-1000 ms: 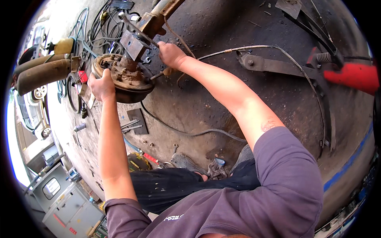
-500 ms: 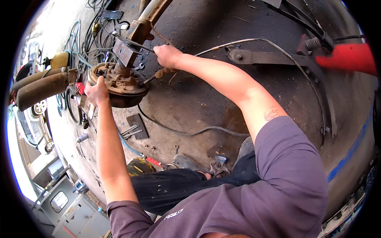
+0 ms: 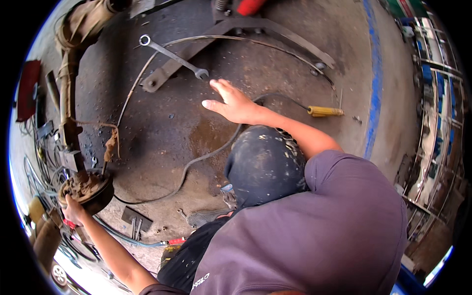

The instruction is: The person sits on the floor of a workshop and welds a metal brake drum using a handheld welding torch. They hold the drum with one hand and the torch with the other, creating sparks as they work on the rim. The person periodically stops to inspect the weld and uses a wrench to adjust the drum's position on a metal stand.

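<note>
At the lower left, my left hand (image 3: 73, 210) grips the rim of a rusty brake drum (image 3: 102, 195), thumb over its top and fingers hidden below. The drum sits on the end of a dirty axle (image 3: 69, 101). My right hand (image 3: 233, 105) is stretched out over the floor, fingers apart and holding nothing. Just past its fingertips is a long combination wrench (image 3: 175, 58), its open end nearest the hand and its ring end pointing far left. I cannot tell whether the wrench is in the air or on the floor.
A dark steel arm (image 3: 196, 54) and a long thin cable (image 3: 127, 101) cross the floor ahead. A yellow-handled tool (image 3: 325, 111) lies to the right. Left of my feet, several metal rods rest by a dark plate (image 3: 129, 215). Hoses tangle at far left; a metal rack (image 3: 437, 128) stands at far right.
My right hand has swung right, away from the axle, and let go of the wrench. My left hand has stayed on the brake drum. The view has turned right.
</note>
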A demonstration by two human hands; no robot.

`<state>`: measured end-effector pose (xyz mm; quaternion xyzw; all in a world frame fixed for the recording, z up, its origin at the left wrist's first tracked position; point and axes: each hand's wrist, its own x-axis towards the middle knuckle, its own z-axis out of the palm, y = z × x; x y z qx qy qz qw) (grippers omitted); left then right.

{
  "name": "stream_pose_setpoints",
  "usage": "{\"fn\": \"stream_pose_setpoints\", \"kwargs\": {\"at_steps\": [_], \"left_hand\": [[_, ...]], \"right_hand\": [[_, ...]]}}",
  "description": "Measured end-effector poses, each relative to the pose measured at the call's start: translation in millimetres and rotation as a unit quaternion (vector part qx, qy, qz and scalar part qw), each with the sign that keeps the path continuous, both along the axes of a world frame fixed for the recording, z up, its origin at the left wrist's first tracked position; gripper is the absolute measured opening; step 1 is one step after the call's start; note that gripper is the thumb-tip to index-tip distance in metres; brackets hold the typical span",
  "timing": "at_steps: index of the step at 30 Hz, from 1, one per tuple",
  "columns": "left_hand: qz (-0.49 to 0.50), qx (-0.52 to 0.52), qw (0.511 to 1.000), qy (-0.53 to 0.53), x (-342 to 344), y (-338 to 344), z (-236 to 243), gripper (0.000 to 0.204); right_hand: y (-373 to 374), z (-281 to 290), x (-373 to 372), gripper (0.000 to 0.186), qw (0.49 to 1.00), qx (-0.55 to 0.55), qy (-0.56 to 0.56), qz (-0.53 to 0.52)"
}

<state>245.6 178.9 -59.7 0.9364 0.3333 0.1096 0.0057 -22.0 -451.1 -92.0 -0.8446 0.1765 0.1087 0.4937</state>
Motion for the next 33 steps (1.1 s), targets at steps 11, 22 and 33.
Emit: {"fn": "stream_pose_setpoints", "kwargs": {"at_steps": [11,22,33], "left_hand": [[0.05,0.004,0.998,0.044,13,-22,-16,0.092],[-0.03,-0.017,0.999,-0.006,-9,-50,14,0.085],[-0.086,-0.083,0.991,-0.059,-48,-51,19,0.097]], "right_hand": [[-47,115,-242,0.086,0.974,0.16,0.158,0.01],[-4,182,-197,0.074,0.992,-0.114,-0.053,0.033],[43,206,-127,0.069,0.962,-0.267,0.019,0.047]]}}
